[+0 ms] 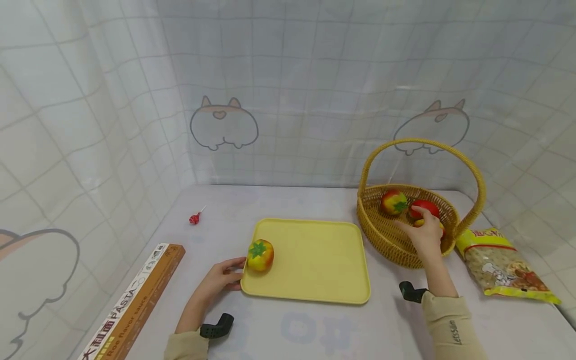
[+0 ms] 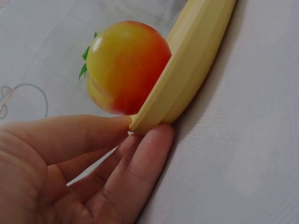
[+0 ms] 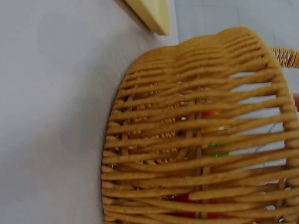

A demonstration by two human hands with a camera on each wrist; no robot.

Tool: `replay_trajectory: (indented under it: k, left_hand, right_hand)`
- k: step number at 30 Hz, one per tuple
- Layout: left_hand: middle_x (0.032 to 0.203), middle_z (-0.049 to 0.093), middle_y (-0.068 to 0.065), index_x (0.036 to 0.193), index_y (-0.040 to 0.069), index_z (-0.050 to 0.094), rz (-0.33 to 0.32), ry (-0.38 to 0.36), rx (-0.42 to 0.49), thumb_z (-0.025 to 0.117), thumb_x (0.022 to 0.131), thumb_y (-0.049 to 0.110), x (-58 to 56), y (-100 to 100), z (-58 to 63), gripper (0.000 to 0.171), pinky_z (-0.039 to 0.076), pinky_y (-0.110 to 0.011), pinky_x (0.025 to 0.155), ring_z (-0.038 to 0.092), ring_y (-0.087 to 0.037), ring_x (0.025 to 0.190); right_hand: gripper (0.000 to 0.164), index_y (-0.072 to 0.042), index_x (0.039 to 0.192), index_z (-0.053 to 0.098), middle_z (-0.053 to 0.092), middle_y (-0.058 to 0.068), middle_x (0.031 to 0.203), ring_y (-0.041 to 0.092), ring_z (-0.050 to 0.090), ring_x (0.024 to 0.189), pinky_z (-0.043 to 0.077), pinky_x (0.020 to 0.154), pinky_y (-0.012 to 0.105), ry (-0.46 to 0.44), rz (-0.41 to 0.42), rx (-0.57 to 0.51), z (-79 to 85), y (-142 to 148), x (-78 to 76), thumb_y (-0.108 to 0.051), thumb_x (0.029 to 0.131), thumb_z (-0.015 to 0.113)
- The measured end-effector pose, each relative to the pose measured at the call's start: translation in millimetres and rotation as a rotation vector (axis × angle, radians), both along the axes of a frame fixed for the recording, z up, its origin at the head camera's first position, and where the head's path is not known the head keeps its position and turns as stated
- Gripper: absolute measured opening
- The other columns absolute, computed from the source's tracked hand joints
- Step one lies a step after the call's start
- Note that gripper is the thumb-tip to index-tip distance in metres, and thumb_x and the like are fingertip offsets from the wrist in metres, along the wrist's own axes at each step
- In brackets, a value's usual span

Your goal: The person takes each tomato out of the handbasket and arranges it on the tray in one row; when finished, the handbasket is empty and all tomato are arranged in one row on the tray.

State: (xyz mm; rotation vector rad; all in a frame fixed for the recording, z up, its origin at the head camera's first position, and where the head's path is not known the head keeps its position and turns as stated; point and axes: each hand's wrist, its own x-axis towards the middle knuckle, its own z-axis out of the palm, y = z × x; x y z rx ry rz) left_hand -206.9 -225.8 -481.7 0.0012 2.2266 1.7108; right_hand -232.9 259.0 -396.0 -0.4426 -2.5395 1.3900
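Note:
My left hand (image 1: 221, 276) pinches the left rim of a yellow tray (image 1: 310, 260), thumb on top and fingers beneath, as the left wrist view shows. Just inside that rim sits a yellow-red round fruit with a green leafy top (image 1: 260, 255). My right hand (image 1: 425, 235) reaches into a wicker basket (image 1: 387, 240), over a yellow-and-red fruit (image 1: 418, 223) it partly hides. Its thumb and fingers are spread apart. Beside it in the basket lie a red fruit (image 1: 426, 206) and another red-yellow fruit with green leaves (image 1: 393, 202). The right wrist view shows mostly the basket's woven side (image 3: 201, 140).
The basket's tall handle (image 1: 480, 185) arches over its opening. A bag of dry food (image 1: 499, 265) lies right of the basket. On the left are a long pasta box (image 1: 135, 300) and a red lollipop (image 1: 194, 218). A patterned curtain (image 1: 288, 100) hangs behind the table.

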Motion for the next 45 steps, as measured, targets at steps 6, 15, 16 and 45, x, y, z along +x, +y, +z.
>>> replay_trajectory:
  k: [6,15,16,45]
  left_hand:
    - [0.125,0.050,-0.022,0.134,-0.002,0.044,0.011,-0.007,-0.006,0.061,0.084,0.010,-0.4,1,-0.8,0.054,0.056,-0.031,0.073,0.060,-0.019,0.080]
    - [0.125,0.050,-0.020,0.134,-0.001,0.044,0.025,-0.015,-0.002,0.062,0.085,0.010,1.5,3,0.6,0.054,0.056,-0.032,0.073,0.060,-0.019,0.081]
    - [0.126,0.050,-0.020,0.134,-0.001,0.044,0.027,-0.016,-0.003,0.062,0.085,0.010,1.8,3,0.5,0.054,0.056,-0.032,0.073,0.060,-0.019,0.081]
    - [0.124,0.052,-0.019,0.134,0.001,0.046,0.052,-0.016,-0.040,0.062,0.085,0.011,1.0,3,2.0,0.052,0.056,-0.031,0.071,0.060,-0.019,0.076]
  right_hand:
    - [0.075,-0.008,0.140,0.032,0.004,0.025,0.149,0.048,-0.004,0.131,0.004,0.095,0.074,-0.050,-0.077,0.000,-4.0,7,-0.3,-0.038,0.081,0.068]
    - [0.085,-0.001,0.145,0.019,-0.022,0.019,0.148,0.054,-0.019,0.127,0.001,0.098,0.073,-0.066,-0.101,-0.002,-8.1,19,-6.7,-0.028,0.081,0.068]
    - [0.086,-0.001,0.145,0.016,-0.023,0.018,0.148,0.054,-0.020,0.127,0.001,0.098,0.073,-0.076,-0.097,-0.008,-8.7,20,-7.3,-0.028,0.081,0.068]
    - [0.037,-0.012,0.114,0.041,0.013,0.019,0.141,0.030,0.025,0.125,0.034,0.102,0.037,0.045,-0.155,-0.312,-9.8,21,-17.9,-0.025,0.087,0.061]
